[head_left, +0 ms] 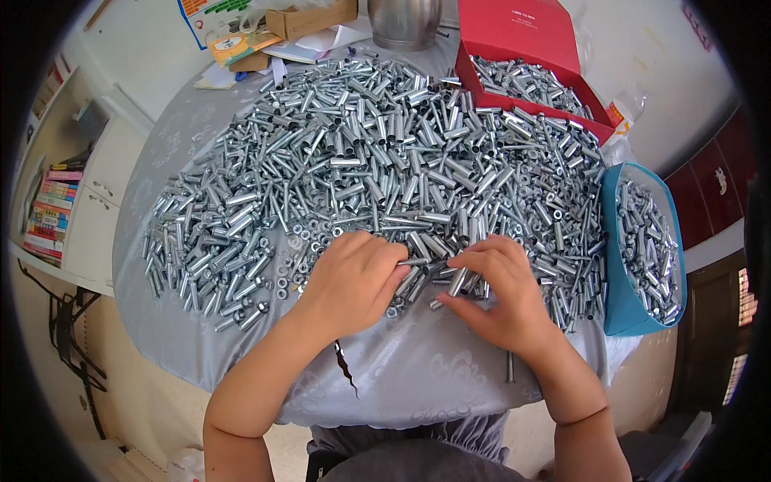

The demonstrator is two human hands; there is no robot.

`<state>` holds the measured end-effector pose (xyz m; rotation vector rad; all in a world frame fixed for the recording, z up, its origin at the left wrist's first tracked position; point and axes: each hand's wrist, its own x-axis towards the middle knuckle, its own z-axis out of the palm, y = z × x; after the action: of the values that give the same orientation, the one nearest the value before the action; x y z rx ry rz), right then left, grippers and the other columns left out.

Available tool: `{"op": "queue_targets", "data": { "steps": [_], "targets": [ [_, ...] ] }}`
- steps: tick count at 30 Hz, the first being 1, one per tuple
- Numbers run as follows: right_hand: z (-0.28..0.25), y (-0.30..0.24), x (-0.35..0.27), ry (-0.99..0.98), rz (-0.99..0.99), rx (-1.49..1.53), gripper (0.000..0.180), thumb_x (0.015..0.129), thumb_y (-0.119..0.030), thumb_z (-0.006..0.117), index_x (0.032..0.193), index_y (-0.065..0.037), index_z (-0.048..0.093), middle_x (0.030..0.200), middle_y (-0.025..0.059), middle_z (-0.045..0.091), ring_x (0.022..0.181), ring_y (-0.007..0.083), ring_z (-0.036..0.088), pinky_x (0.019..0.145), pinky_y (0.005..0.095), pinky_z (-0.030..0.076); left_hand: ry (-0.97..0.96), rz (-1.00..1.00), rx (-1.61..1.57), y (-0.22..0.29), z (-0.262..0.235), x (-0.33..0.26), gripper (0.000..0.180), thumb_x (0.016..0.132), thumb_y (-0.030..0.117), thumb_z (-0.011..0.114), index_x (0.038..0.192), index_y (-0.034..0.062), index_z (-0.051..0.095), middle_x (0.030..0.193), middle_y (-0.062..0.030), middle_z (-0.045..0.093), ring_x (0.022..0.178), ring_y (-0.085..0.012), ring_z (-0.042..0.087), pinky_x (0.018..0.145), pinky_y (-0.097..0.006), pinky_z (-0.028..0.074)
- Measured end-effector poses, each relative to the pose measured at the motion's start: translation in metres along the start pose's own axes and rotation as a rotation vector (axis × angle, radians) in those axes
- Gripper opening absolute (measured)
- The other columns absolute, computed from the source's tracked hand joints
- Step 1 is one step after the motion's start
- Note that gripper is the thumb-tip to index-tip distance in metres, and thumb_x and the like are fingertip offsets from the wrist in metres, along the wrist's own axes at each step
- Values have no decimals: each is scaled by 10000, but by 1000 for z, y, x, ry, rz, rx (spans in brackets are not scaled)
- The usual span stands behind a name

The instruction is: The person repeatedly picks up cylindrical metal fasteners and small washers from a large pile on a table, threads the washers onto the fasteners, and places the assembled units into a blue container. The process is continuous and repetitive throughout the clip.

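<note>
A big heap of short silver metal tubes, bolts and nuts (377,153) covers a round table under a grey patterned cloth (418,369). My left hand (349,277) rests at the heap's near edge, fingers curled on a small metal piece (416,262). My right hand (498,289) is just beside it, fingertips pinching a short metal tube (458,281). The two hands nearly touch over the pile's front edge.
A blue bin (634,313) of assembled metal parts stands at the right edge. A red box (522,48) with more parts sits at the back right, a steel pot (404,22) behind the heap. Papers and a cardboard box lie at the back left; a bookshelf (52,209) stands far left.
</note>
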<state>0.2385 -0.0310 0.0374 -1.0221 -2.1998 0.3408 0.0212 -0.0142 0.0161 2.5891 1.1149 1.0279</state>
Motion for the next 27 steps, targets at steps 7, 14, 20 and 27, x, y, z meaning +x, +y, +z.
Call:
{"op": "queue_targets", "data": {
  "steps": [7,14,20,27],
  "targets": [
    [1,-6,0,-59,78,137,419,702,-104,690,1089,-21,550,847,106,576,787,261,538,765,351,413,57,68,-33,6,-3,0,152,747,74,611,867,27,530,719,-83,540,667,-264,507,622,-358,389],
    [12,-5,-7,-113,84,375,454,797,-15,549,1232,19,424,971,176,564,870,313,536,790,367,417,70,71,-40,1,2,-2,154,747,72,616,866,28,530,738,-91,543,688,-275,507,646,-365,393],
    [14,-2,-13,-105,139,400,327,819,-42,548,1128,15,458,999,169,570,887,329,539,799,376,418,34,123,-88,2,-2,-1,157,741,80,625,859,36,532,721,-81,542,652,-265,499,617,-356,388],
    [7,-7,-9,-115,137,321,260,807,-37,564,1055,2,497,964,148,573,860,320,543,755,369,423,120,213,-106,7,-2,0,155,719,82,647,831,45,546,699,-61,535,607,-245,486,588,-346,381]
  ]
}}
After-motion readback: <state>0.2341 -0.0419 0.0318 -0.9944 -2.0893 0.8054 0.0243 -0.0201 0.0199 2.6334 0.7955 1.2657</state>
